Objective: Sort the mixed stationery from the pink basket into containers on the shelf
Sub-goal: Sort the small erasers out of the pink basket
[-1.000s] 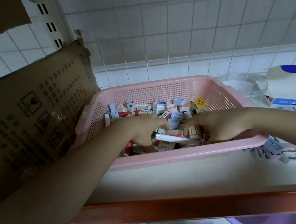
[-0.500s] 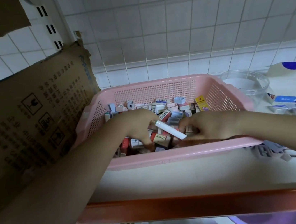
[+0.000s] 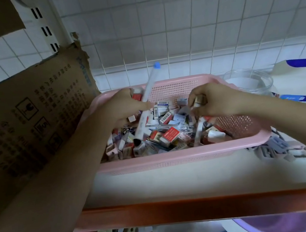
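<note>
Head view, looking down onto a white shelf board [image 3: 176, 182] with an orange front edge. A pink perforated plastic basket [image 3: 182, 155] stands on the board, filled with a loose heap of small boxed stationery items [image 3: 168, 133] in red, white and pale purple wrappers, several bearing barcodes. Both hands are raised over the basket's interior.

Left hand [image 3: 125, 107]: the grip is curled around a slender translucent tube with a blue cap [image 3: 150, 81], which slants upward and away so that the cap stands above the basket's far wall; a small red-and-white box [image 3: 137, 95] is held in the same grip beside the tube.

Right hand [image 3: 214, 101]: the fingers are curled and pinch a small cream-coloured item [image 3: 198, 102] just above the heap; what kind of item it is cannot be told.

A long white marker-like stick [image 3: 142, 127] lies diagonally on the heap below the left hand.

Surroundings: a torn brown cardboard sheet with printed handling symbols [image 3: 32, 120] leans just left of the basket. A clear round plastic container [image 3: 249, 81] stands behind the basket's right corner, near a white and blue package [image 3: 300, 84]. Scattered grey-purple clip-like pieces [image 3: 275, 148] lie on the board right of the basket. White wall tiles [image 3: 175, 25] form the background.
</note>
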`<state>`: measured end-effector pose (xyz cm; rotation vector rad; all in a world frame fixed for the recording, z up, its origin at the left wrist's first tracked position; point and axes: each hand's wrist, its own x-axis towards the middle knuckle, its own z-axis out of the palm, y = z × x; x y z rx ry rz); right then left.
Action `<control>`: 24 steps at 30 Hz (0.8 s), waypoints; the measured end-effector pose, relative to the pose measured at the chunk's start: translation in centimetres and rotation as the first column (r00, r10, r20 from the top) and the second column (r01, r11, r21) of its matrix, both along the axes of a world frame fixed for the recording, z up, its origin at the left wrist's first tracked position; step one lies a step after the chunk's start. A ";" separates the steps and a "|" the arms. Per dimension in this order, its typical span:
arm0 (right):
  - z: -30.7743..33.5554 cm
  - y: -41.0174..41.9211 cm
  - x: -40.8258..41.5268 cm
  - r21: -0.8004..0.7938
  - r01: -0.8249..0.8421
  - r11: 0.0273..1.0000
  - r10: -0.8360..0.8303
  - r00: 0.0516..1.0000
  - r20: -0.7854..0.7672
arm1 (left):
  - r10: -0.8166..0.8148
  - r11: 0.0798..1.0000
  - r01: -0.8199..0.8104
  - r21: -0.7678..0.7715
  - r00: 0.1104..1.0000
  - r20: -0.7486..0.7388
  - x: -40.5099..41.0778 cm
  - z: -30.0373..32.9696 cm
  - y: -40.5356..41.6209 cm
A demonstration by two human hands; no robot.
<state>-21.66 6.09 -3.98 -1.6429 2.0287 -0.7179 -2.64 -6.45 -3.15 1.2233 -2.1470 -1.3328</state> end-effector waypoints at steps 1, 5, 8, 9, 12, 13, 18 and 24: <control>0.4 -0.2 0.1 -0.017 0.038 0.999 -0.036 0.996 0.087 | 0.027 0.993 -0.013 0.114 0.992 -0.123 -0.1 0.2 0.2; 2.4 0.0 2.9 0.200 -0.035 0.979 -0.103 0.764 0.637 | 0.277 0.953 -0.187 0.238 0.853 -0.442 -1.0 0.6 1.2; 2.4 0.1 5.8 0.283 -0.192 0.940 -0.065 0.713 0.699 | 0.389 0.920 -0.332 0.207 0.720 -0.575 -2.0 0.7 2.4; 2.2 -0.2 6.5 0.259 -0.198 0.946 -0.032 0.735 0.678 | 0.411 0.910 -0.351 0.221 0.686 -0.601 -2.2 0.8 2.8; 1.9 -0.7 7.6 0.164 -0.086 0.983 -0.018 0.838 0.546 | 0.510 0.859 -0.298 0.416 0.558 -0.654 -1.9 1.4 3.3; 1.9 -0.8 7.4 0.119 -0.045 0.992 -0.020 0.867 0.498 | 0.543 0.836 -0.265 0.480 0.524 -0.656 -1.4 1.7 3.1; 4.3 -1.2 5.7 -0.326 0.073 0.943 0.047 0.936 0.348 | 0.542 0.733 -0.117 0.670 0.695 -0.472 0.6 2.2 3.0; 6.2 -3.7 6.3 -0.250 -0.284 0.926 0.235 0.949 -0.208 | 0.149 0.912 -0.050 0.406 0.965 -0.216 -1.3 2.3 6.1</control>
